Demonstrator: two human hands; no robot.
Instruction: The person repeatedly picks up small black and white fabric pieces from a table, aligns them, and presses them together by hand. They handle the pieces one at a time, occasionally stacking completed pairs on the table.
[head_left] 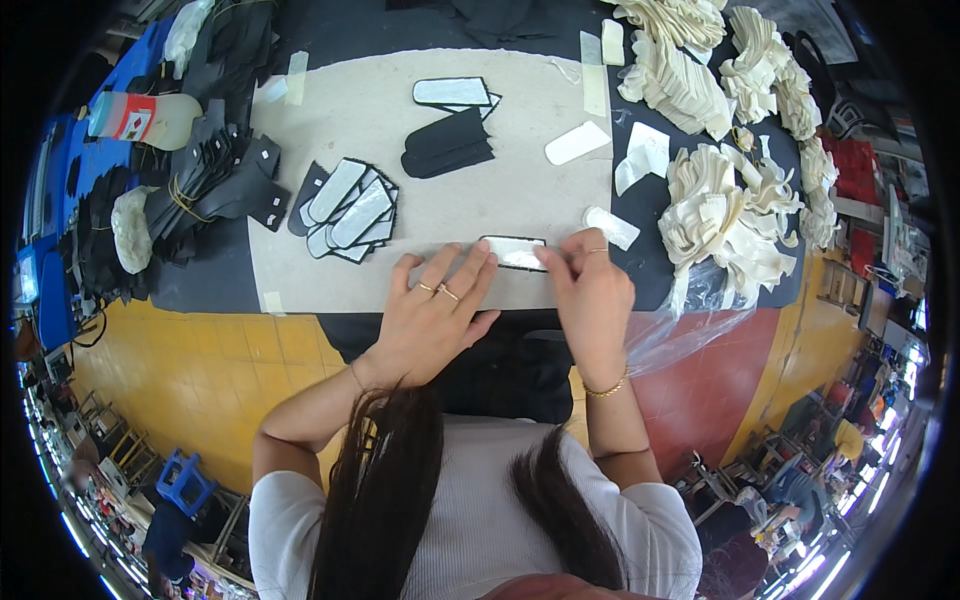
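A white, black-edged fabric tab [516,252] lies flat on the pale work sheet between my hands. My left hand [436,300] has its fingers spread, with a fingertip at the tab's left end. At the tab's right end, my right hand [594,305] has its fingers curled and its thumb tip on the edge. Whether anything is pinched under those fingers is hidden. Just beyond them lies a small white strip [612,228]. To the left is an overlapping pile of similar white-faced tabs [350,212]. Black rounded pieces [448,143] and two more white-faced tabs [450,92] sit farther off.
Bundled black fabric pieces [215,170] and a bottle with a red label [145,118] line the left side. Heaps of cream fabric pieces [725,215] fill the right, above a clear plastic bag [690,320]. A loose white rounded piece [577,143] lies on the taped sheet.
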